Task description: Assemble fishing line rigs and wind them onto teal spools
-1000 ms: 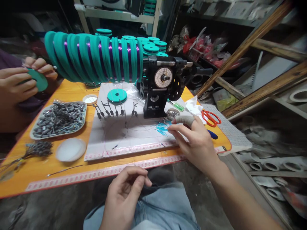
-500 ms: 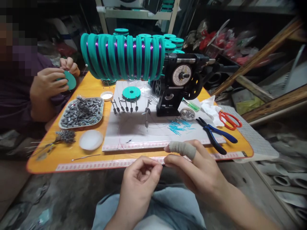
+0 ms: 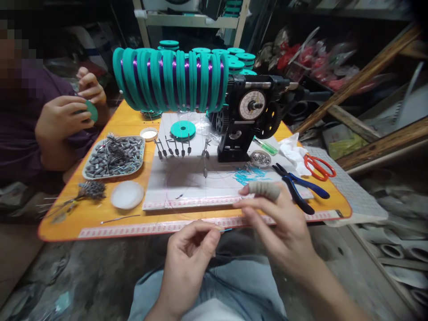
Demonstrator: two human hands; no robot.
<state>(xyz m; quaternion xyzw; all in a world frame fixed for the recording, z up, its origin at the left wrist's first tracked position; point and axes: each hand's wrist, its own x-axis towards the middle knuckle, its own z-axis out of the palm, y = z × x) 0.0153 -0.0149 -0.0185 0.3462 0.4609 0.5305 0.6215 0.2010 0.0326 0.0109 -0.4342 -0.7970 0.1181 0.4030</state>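
Note:
In a pinch of thumb and forefinger, my left hand (image 3: 192,261) grips a thin blue stick-like piece (image 3: 226,229), whose end pokes out to the right at the table's front edge. My right hand (image 3: 281,218) hovers to the right of it, fingers apart, with nothing visible between them; grey tape wraps its forefinger. Just beyond that hand, a loose pile of similar blue pieces (image 3: 249,175) lies on the white board (image 3: 187,187). Blue-handled pliers (image 3: 297,185) rest to the right of my right hand.
A winding machine (image 3: 240,120) carries a row of teal spools (image 3: 174,80); weighted lines hang below. To the left are a tray of grey sinkers (image 3: 113,156) and a white lid (image 3: 127,195). Red scissors (image 3: 319,167) lie right. A co-worker's hands (image 3: 67,111) hold a teal disc.
My right hand has drawn away from my left, up and to the right, its fingers spreading. The blue piece's end now shows. The co-worker's hands have shifted slightly.

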